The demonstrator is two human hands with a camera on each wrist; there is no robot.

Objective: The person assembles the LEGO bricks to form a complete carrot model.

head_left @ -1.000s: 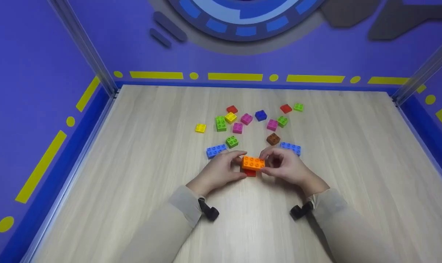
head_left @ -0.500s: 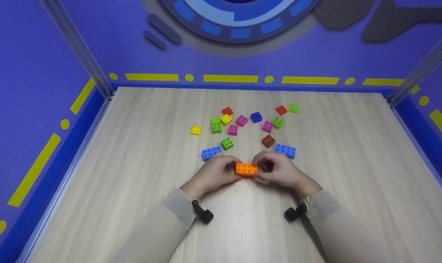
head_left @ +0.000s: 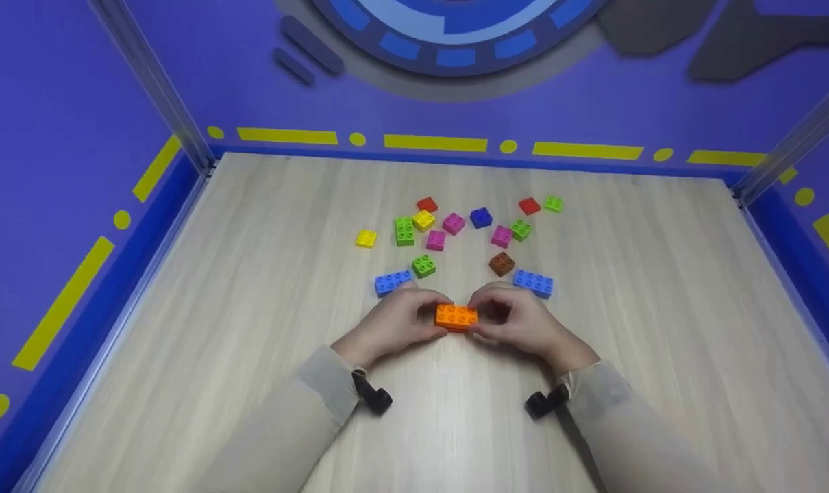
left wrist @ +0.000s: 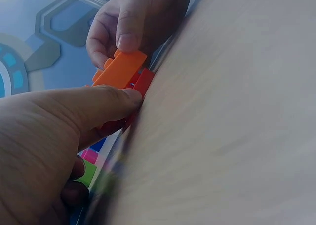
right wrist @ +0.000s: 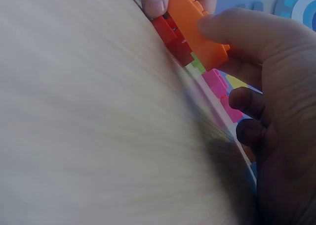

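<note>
Orange brick (head_left: 455, 316) sitting on red brick (left wrist: 143, 81), left hand (head_left: 395, 322) and right hand (head_left: 517, 320) pinching its ends, just before brown brick (head_left: 501, 263).

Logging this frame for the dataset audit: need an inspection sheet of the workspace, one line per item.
Surface: pale wood-grain table, flat, no spills seen.
Job's things: orange brick sits on a red brick, pair resting on the table.
Clutter: loose bricks behind the hands, among them brown brick, two light blue bricks, dark blue brick; also yellow, green, pink, red.
Hands: left hand and right hand pinch the orange brick from either end.
Cables: nothing seen; a black wrist mount on each sleeve.
Surroundings: purple walls with yellow markings.
</note>
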